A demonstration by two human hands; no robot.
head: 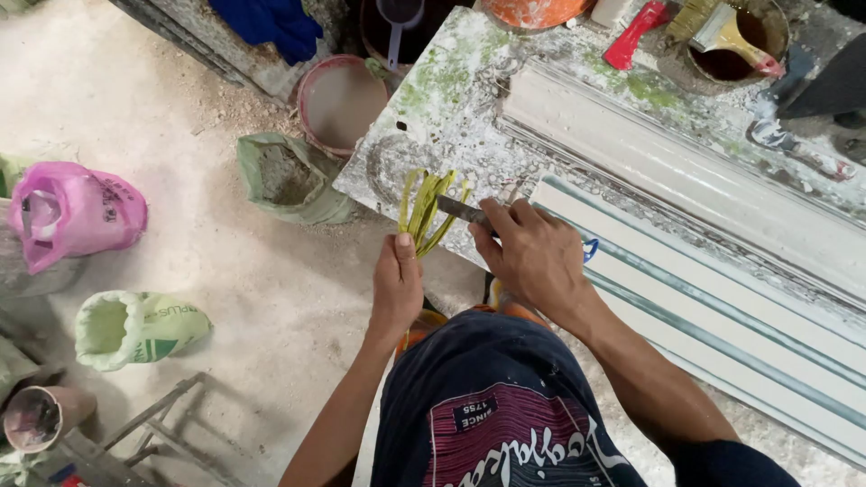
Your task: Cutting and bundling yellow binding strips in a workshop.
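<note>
Knife blade on strap bundle, at the near-left corner of the bench.

My left hand (398, 284) is clamped on a bundle of yellow-green flat plastic strips (424, 207), held upright. My right hand (532, 252) is closed round a dull metal knife (462, 210), blade against the strips. Long white moulded plaster cornice (686, 171) lies right, on the mossy white table (442, 99).

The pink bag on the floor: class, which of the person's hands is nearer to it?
Left. The left hand, gripping yellow strips, is closer to the pink bag; the right hand lies farther away.
</note>
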